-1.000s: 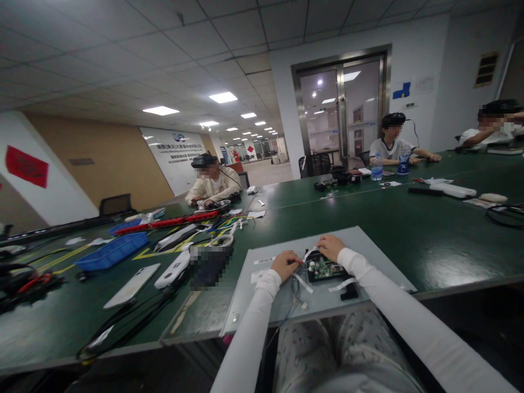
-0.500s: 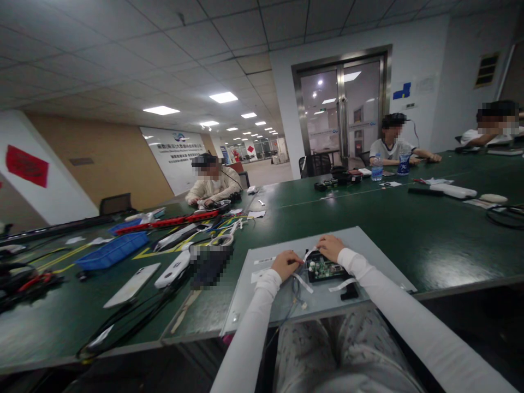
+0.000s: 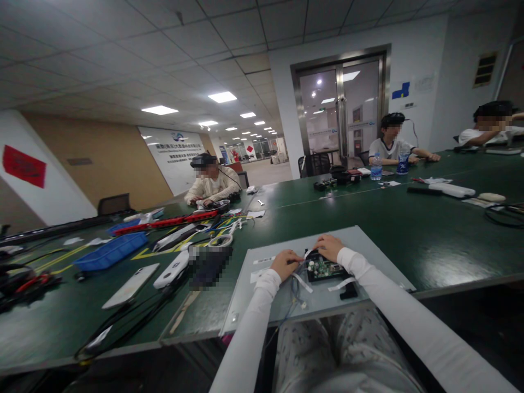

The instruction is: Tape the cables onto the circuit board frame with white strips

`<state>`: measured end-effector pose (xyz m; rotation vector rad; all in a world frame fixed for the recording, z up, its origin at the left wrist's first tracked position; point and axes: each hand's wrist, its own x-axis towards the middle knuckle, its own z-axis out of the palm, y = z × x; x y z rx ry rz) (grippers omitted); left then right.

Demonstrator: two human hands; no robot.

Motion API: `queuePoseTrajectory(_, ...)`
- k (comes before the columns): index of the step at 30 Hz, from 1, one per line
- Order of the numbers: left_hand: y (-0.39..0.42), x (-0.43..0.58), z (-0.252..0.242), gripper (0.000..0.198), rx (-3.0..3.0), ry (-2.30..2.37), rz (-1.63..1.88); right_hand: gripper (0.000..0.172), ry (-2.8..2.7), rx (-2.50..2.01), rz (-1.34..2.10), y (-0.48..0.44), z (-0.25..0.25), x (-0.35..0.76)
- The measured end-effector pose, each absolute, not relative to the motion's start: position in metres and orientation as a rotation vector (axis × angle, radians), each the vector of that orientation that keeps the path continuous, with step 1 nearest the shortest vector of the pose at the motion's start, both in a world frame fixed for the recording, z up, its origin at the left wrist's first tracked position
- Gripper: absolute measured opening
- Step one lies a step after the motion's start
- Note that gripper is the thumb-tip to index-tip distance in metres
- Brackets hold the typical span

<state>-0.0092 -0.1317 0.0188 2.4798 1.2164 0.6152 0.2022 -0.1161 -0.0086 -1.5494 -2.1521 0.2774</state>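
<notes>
My left hand (image 3: 286,264) is closed in a pinch at the left edge of a green circuit board (image 3: 323,268) in a black frame. A short white strip (image 3: 308,254) runs between its fingertips and those of my right hand (image 3: 328,248), which bends over the board's upper edge, fingers together. Both hands seem to grip the strip's ends; the fingertips are small here. Two more white strips, one on the left (image 3: 302,283) and one on the right (image 3: 342,284), extend from the frame. Thin wires with a white connector (image 3: 303,305) trail below my left hand. Everything lies on a grey panel (image 3: 262,295).
On the green table (image 3: 282,215) to the left are a white phone (image 3: 131,286), a white handheld device (image 3: 174,268), black cables, a blue tray (image 3: 112,251) and a red bar (image 3: 167,221). Three people sit across the table. Bottles (image 3: 376,167) and a white device (image 3: 457,189) stand or lie farther right.
The view has shifted very slightly. Both hands stay at the board, with only tiny finger movement around the white strip.
</notes>
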Motion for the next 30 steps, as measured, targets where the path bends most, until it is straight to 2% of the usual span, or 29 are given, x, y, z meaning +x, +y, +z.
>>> queuePoseTrajectory(11, -0.1282, -0.0105, 0.0157, 0.022, 2.46, 1.2, 0.663, 0.028, -2.163, -1.567, 0.266, -0.1149, -0.0088, 0.2019)
queuePoseTrajectory(19, -0.1307, -0.0097, 0.0179, 0.032, 2.498, 1.206, 0.614, 0.028, -2.163, -1.535, 0.269, -0.1121, -0.0125, 0.2032)
queuePoseTrajectory(30, -0.1269, -0.0112, 0.0135, 0.029, 2.539, 1.221, 0.619, 0.027, -2.164, -1.499, 0.265, -0.1089, -0.0152, 0.2034)
